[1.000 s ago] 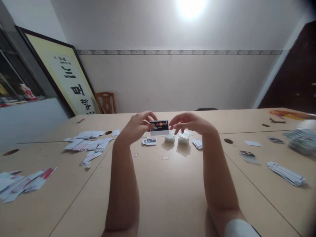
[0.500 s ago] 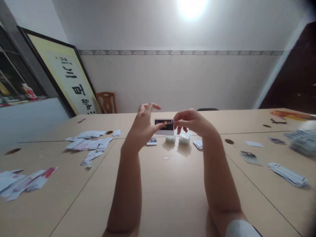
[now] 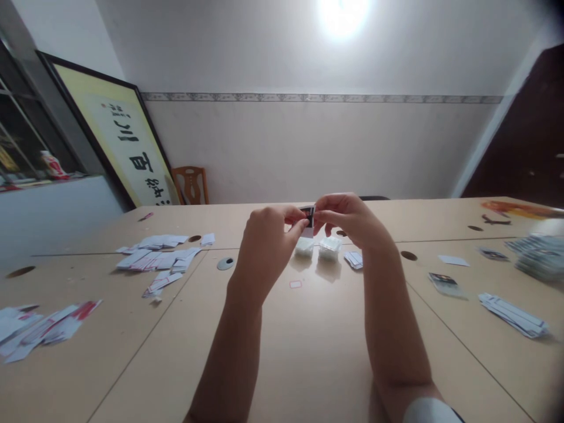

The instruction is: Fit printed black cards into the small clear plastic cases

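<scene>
A small black card with a white lower strip (image 3: pixel 309 215) is held up above the far middle of the table, between my two hands. My left hand (image 3: pixel 274 235) is closed in a pinch on its left part, thumb in front, and covers much of it. With thumb and forefinger, my right hand (image 3: pixel 346 216) pinches the right edge. Below the card stand two stacks of clear plastic sleeves, a left stack (image 3: pixel 304 247) and a right stack (image 3: pixel 329 248). A small pile of white cards (image 3: pixel 353 259) lies by my right wrist.
Loose white paper slips (image 3: pixel 158 258) spread over the left side, with another heap (image 3: pixel 48 329) nearer. On the right are a strip-like paper stack (image 3: pixel 513 315), a sleeved dark card (image 3: pixel 446 285) and a large pile of sleeved cards (image 3: pixel 540 255). A red-outlined label (image 3: pixel 295 284) lies mid-table.
My left hand has moved right and closed its fingers over the card, covering more of it. The card lying on the table is now hidden behind my left hand. My right hand keeps its pinch.
</scene>
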`<act>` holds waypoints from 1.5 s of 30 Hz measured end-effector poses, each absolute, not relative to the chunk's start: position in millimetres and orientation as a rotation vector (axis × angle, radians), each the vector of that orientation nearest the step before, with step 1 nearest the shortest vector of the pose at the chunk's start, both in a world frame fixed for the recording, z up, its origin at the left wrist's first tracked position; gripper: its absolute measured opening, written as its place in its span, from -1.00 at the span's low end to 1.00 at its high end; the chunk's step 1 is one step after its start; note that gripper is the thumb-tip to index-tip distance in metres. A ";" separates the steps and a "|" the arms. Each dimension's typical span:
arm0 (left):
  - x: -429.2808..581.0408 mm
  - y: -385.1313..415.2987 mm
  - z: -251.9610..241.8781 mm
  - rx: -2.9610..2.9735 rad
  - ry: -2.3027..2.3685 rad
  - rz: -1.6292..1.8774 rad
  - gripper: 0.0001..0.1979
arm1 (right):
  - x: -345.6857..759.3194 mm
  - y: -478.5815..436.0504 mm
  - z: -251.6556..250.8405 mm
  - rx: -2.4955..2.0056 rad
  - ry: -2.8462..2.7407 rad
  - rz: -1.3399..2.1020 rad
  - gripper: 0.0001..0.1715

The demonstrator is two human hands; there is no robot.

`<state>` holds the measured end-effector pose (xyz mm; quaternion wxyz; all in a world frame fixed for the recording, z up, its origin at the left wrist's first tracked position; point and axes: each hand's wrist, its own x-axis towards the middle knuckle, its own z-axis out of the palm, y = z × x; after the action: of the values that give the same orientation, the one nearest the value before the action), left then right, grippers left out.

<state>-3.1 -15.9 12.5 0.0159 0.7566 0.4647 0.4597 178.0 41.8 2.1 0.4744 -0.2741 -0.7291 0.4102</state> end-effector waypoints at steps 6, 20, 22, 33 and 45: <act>-1.1 -15.4 13.6 2.365 1.419 1.386 -0.80 | 173.7 37.2 2.8 -0.610 -1.781 0.988 -0.93; -5.4 -19.4 15.2 2.408 1.313 1.412 -0.77 | 171.7 25.7 6.5 -0.606 -1.845 0.900 -0.94; -3.9 -19.0 15.1 2.424 1.343 1.404 -0.75 | 171.2 23.8 6.7 -0.643 -1.848 0.869 -0.93; 0.3 -14.5 13.1 2.487 1.494 1.338 -0.69 | 166.6 18.9 7.1 -0.755 -1.785 0.851 -0.89; -0.6 -16.1 15.3 2.501 1.387 1.403 -0.70 | 167.5 18.9 7.2 -0.692 -1.760 0.886 -0.92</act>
<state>-0.6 -16.1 15.3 -0.0217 0.7849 0.4353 0.4404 167.5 18.9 7.2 0.5027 -0.2866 -0.7285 0.3668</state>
